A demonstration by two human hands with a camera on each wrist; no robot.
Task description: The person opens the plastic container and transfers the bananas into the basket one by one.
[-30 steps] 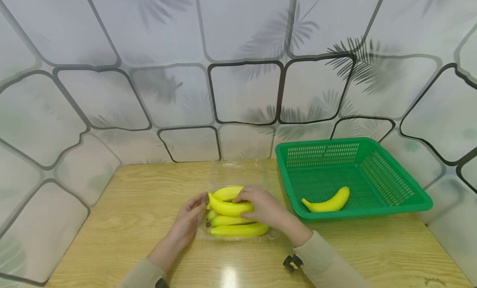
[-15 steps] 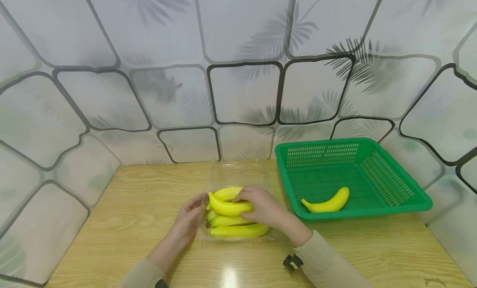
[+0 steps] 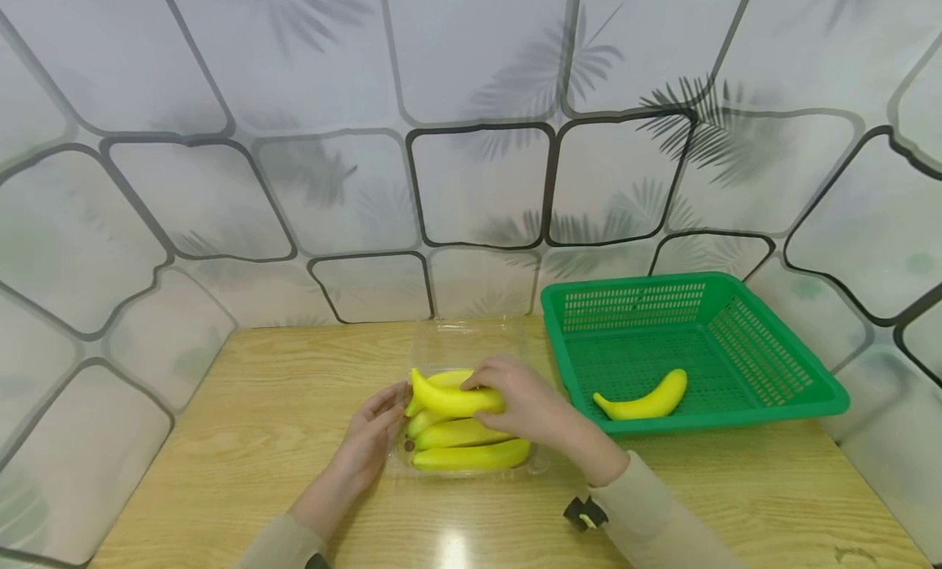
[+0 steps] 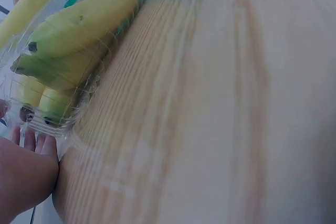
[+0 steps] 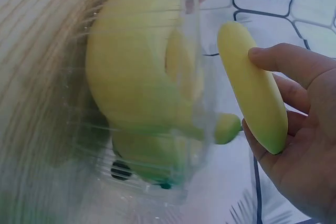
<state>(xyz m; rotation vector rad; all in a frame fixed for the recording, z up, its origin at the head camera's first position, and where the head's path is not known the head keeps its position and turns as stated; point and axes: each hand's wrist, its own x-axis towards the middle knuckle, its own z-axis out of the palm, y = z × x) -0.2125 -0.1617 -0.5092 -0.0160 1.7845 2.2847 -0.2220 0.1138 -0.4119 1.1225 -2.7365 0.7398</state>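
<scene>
A yellow banana (image 3: 452, 399) is held between the thumb and fingers of my right hand (image 3: 521, 401), above the other bananas. In the right wrist view, the held banana (image 5: 252, 85) is apart from the box, thumb on one side and fingers on the other. Below it, several bananas (image 3: 471, 455) lie side by side in a clear plastic clamshell box (image 4: 86, 85), its lid (image 3: 471, 344) laid back towards the wall. My left hand (image 3: 370, 434) rests at the box's left end, fingers extended against its wall.
A green perforated basket (image 3: 765, 418) stands right of the box, with one banana (image 3: 648, 399) near its front side. The wooden table (image 3: 294, 373) meets a patterned wall covering (image 3: 478, 185) at the back and sides.
My right hand has raised the banana slightly, and its stem end now points higher. The left hand and the box stay in place.
</scene>
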